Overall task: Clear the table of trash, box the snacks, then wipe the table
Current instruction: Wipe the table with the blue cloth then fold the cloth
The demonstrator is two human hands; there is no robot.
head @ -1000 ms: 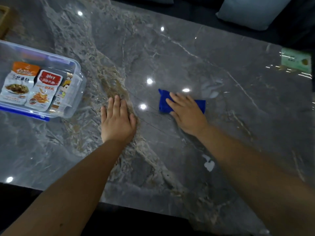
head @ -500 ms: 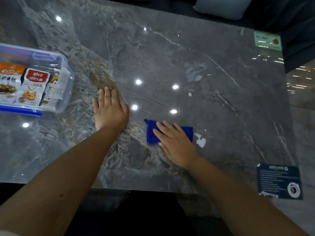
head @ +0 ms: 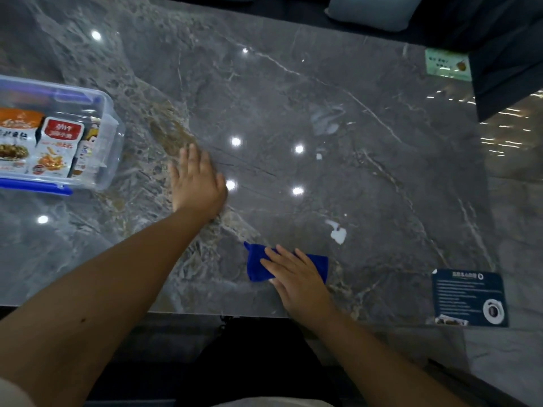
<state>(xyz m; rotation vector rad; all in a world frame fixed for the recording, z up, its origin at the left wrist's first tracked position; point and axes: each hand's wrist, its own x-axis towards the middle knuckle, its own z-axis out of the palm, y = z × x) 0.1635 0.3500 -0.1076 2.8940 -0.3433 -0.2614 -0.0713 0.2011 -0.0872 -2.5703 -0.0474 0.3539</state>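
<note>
Two bare hands lie flat on a glossy grey marble-patterned table (head: 338,113), whose polished top carries pale veins, a brownish streak running diagonally down the left half, and several bright reflections of ceiling lights. Beyond the far edge sits a pale blue-grey cushion (head: 373,11) against dark upholstery, and a dark panel cuts into the upper right corner. Along the right side the tabletop gives way to a lighter tiled floor. A pale green printed card (head: 446,65) lies at the far right corner of the table, and a dark blue printed card with a white ring emblem (head: 470,298) lies at the near right corner, close to the edge. At the left edge stands a clear plastic storage box with blue clips (head: 113,133), holding upright snack packets (head: 57,145) in orange, red and white wrappers. The wide middle and far stretch of the table, between the box and the cards, is open surface; a small whitish mark (head: 338,232) shows just right of centre. The near edge runs straight across below the hands, with dark clothing beneath it. The left hand (head: 197,183) rests palm down with fingers straight and together, holding nothing, near the box but apart from it. The right hand (head: 296,279) presses with straight, slightly spread fingers on a folded blue cleaning cloth (head: 257,267), which lies flat just inside the near edge, well apart from the box.
</note>
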